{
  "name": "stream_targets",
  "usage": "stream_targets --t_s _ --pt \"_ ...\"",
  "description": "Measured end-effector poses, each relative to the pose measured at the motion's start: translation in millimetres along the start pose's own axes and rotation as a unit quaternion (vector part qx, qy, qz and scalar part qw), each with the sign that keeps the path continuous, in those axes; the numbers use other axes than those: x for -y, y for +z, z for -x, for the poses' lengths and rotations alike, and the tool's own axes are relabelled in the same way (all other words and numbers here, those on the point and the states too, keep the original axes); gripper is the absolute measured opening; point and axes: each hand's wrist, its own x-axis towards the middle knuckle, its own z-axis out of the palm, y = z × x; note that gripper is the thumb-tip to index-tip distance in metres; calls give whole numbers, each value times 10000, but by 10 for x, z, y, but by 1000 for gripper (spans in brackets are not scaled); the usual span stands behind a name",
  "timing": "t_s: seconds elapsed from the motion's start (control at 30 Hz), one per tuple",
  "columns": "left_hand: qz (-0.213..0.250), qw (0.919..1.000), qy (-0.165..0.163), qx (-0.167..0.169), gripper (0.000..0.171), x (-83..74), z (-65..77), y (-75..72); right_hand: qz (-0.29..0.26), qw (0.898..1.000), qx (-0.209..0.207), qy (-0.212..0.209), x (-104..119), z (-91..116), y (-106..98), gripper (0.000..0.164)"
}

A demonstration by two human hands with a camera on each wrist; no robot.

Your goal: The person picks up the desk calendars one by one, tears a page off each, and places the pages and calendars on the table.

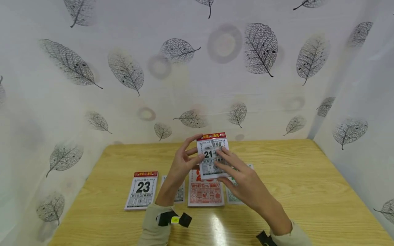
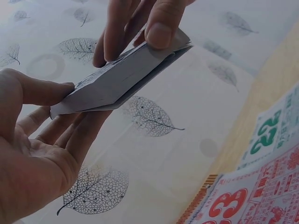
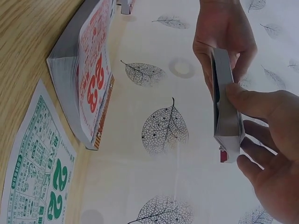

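Between both hands [image 1: 215, 164], calendar pad [image 1: 212, 155]

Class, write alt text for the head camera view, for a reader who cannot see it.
Two hands hold a small tear-off calendar pad showing 21 upright above a wooden table, the left hand gripping its left edge and the right hand its lower right. On the table beneath lie a pad showing 23, a red-printed pad and loose sheets, before a leaf-patterned backdrop.

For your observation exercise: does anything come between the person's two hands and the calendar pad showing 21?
Nothing visible does. The left hand and right hand both grip the calendar pad directly, holding it up above the table.
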Motion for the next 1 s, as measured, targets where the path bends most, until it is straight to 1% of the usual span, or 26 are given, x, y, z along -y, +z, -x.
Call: stream_targets --t_s 0.3,0.4,0.53,0.8,1.0 --pt "-46 10000 -18 22 64 -10 -1 -26 -80 9999 -97 -104 16 -17 -46 28" --pt "-61 10000 26 69 62 -5 -8 -23 -161 9998 -105 -100 15 -15 -54 25" --pt "-67 9999 59 138 62 -6 -13 -13 -253 9995 -160 -105 8 -4 -53 24" --pt "-166 9996 97 210 61 -15 -16 0 -299 9982 -484 -203 9 -33 -32 22" --pt "-289 9991 118 294 54 -7 -15 6 -616 9966 -546 -92 15 -31 -40 8"
